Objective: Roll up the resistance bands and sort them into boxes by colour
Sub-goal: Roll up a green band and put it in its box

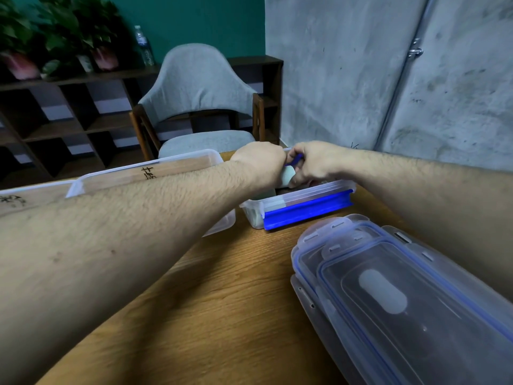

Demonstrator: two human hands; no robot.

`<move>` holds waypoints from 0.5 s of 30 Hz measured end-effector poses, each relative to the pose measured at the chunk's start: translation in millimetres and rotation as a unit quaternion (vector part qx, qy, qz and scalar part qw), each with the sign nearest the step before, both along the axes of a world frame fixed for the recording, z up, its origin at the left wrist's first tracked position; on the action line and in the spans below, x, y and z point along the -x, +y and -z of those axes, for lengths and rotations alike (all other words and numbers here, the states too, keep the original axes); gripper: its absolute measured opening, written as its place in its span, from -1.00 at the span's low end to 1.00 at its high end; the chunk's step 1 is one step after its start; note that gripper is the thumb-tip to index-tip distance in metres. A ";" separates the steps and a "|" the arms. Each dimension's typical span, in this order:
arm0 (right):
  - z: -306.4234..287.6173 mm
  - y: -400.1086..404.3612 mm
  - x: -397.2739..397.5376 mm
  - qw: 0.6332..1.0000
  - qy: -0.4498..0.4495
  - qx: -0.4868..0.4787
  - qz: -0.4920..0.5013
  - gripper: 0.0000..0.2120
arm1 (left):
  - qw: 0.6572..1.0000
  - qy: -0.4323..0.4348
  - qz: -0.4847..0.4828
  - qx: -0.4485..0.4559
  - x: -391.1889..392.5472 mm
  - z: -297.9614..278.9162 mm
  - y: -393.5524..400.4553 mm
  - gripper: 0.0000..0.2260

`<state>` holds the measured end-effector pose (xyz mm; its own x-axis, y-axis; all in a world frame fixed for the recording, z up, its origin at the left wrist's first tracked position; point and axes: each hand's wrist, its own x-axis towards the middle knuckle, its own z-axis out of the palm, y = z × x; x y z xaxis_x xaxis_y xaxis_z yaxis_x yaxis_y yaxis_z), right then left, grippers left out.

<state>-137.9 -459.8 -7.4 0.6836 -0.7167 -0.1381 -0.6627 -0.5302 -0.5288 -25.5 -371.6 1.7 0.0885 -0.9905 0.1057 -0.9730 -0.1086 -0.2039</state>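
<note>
**Hands meet over box as band-sorting goes on**

Stacked clear lids (394, 295) lie nearest on the wooden table (216, 295). Beyond them, both hands work above a clear box with a blue clip (305, 208). The left hand (259, 159) is curled around a pale green band (288, 176); the right hand (313, 162) pinches a blue band (295, 159). Rolling appears under way. Next, each roll likely needs tightening and dropping into its colour's box; another clear box (144, 168) waits left.
</note>
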 end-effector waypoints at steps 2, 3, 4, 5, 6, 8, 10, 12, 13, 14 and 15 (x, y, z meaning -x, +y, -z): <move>-0.7 1.6 1.0 1.000 0.002 0.007 0.000 -0.48 | 1.000 0.002 -0.010 -0.001 -0.8 1.1 -1.2 -0.68; -1.7 2.2 1.8 1.000 0.005 0.012 0.001 -0.50 | 1.000 0.004 -0.015 0.000 -1.6 1.8 -2.3 -0.67; -2.6 2.3 2.9 1.000 0.007 0.016 0.001 -0.51 | 1.000 0.007 -0.019 0.002 -2.5 2.5 -3.4 -0.66; -4.0 2.4 4.3 1.000 0.008 0.018 0.003 -0.54 | 1.000 0.011 -0.021 0.005 -3.4 3.1 -4.2 -0.66; -5.1 2.7 6.0 1.000 0.008 0.017 0.005 -0.57 | 1.000 0.016 -0.023 0.008 -4.3 3.7 -4.8 -0.65; -7.7 3.7 9.2 1.000 0.006 0.014 0.008 -0.64 | 0.999 0.021 -0.021 0.012 -5.3 4.3 -5.1 -0.65; -10.3 6.1 11.1 1.000 0.006 0.018 0.011 -0.69 | 1.000 0.019 -0.021 0.012 -5.5 3.2 -3.6 -0.66; -12.7 8.6 12.5 1.000 0.004 0.025 0.009 -0.73 | 0.999 0.018 -0.024 0.012 -4.4 0.7 -1.1 -0.68; -14.0 9.9 13.2 1.000 0.001 0.028 0.009 -0.75 | 0.999 0.019 -0.026 0.012 -3.5 -0.8 0.8 -0.69; -15.5 11.2 14.1 0.999 -0.005 0.031 0.008 -0.77 | 0.999 0.020 -0.026 0.012 -2.6 -2.5 2.7 -0.71; -17.1 12.5 15.1 0.999 -0.012 0.035 0.006 -0.80 | 0.999 0.020 -0.025 0.013 -1.7 -4.4 4.9 -0.73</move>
<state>-153.0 -447.3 9.8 0.6772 -0.7323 -0.0713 -0.6572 -0.5585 -0.5061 -23.8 -366.7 6.1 0.1434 -0.9815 0.1271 -0.9733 -0.1631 -0.1615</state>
